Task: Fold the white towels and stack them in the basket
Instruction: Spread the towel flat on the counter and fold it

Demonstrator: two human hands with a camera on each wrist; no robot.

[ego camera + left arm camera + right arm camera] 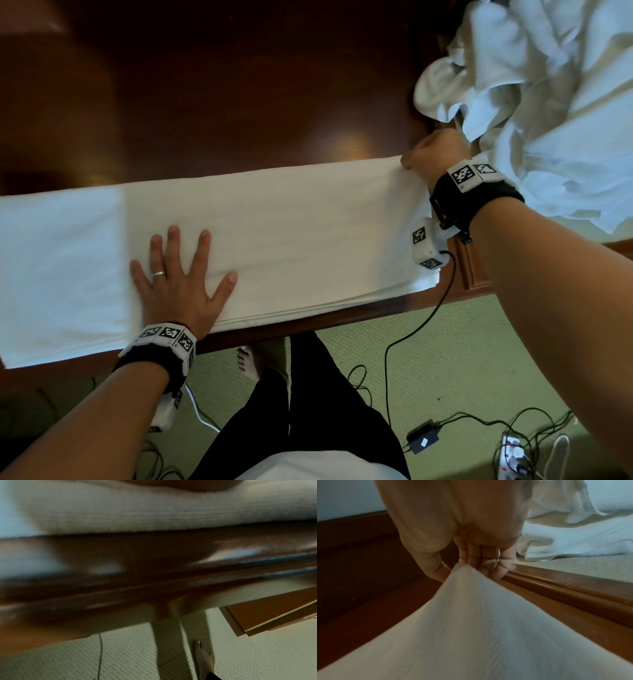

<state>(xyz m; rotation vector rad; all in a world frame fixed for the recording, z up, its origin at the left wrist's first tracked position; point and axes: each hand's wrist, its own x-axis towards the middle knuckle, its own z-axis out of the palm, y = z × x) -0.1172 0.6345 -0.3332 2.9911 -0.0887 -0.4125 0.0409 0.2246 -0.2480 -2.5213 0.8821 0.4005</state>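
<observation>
Dark polished wood of the desk (239,102) carried a long folded white towel (291,233) along its near edge. Spread fingers (174,240) of the left hand (178,284) pressed flat on it. Thumb and fingers (503,563) of the right hand (435,154) pinched its far right corner. Beyond them lay a rumpled heap of white towels (548,102).
</observation>
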